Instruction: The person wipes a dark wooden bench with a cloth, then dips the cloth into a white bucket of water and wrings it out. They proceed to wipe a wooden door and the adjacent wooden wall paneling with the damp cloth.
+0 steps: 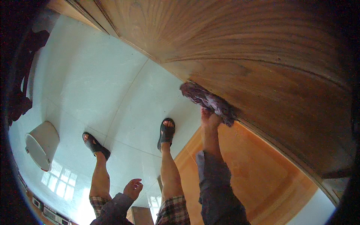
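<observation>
My right hand (210, 117) grips a bunched purple-brown cloth (209, 99). The cloth lies along the edge of a brown wood-grain panel (225, 76), which looks like a door, and touches it. Most of my right fingers are hidden behind the cloth. Lower down, my left hand (133, 189) hangs in front of my legs, holding nothing, its fingers loosely bent. Beneath my right forearm is an orange-brown wooden surface (253, 166) with a raised border.
A white bucket (49, 137) stands on the pale tiled floor (92, 84) at the left. My feet, in black sandals (168, 132), are planted apart. Dark furniture (21, 92) shows at the far left rim. Another wooden piece (142, 215) is low between my legs.
</observation>
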A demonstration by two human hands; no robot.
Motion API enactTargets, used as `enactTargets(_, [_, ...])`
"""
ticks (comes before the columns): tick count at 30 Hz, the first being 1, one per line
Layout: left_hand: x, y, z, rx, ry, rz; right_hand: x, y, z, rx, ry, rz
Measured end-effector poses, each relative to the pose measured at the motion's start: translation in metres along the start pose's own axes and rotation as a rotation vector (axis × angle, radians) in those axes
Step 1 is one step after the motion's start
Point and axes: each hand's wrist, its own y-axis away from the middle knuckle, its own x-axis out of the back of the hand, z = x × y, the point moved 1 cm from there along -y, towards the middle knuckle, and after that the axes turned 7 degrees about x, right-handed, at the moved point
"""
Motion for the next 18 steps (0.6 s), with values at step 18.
enactTargets(18, [-0.004,0.024,0.063,-0.036,0.023,0.068,0.004,0.011,-0.060,-0.099,0.144,-0.081])
